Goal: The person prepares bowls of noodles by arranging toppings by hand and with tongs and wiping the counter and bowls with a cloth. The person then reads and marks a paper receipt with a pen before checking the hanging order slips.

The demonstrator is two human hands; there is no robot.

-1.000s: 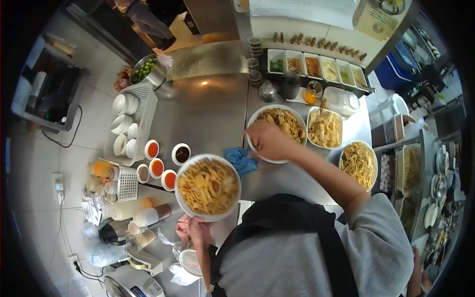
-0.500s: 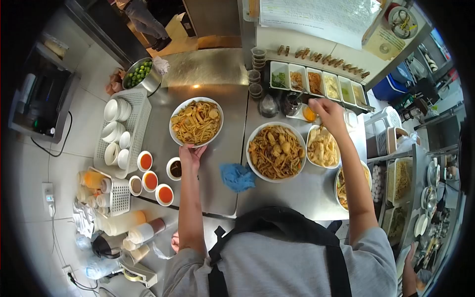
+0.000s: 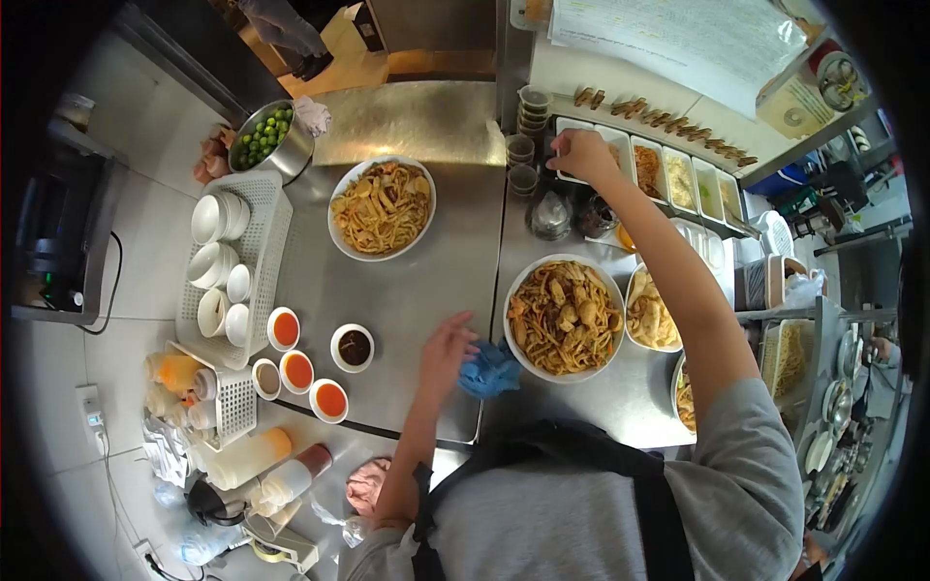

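The left hand (image 3: 448,353) has let go of the noodle bowl (image 3: 384,209), now on the tabletop (image 3: 407,290) at its eleven o'clock, while the right hand (image 3: 581,157) has moved to the end tub (image 3: 573,124) at one o'clock, where the work now seems to centre. The left is empty, fingers loosely spread, beside the cloth (image 3: 491,372); the right bends downward, fingers bunched, its grip impossible to tell.

My lone camera, head-worn, looks forward and down on the left hand (image 3: 448,354) and right hand (image 3: 584,155). The wide, dark-rimmed view puts the counter (image 3: 421,290) near, the floor (image 3: 356,66) farther off.
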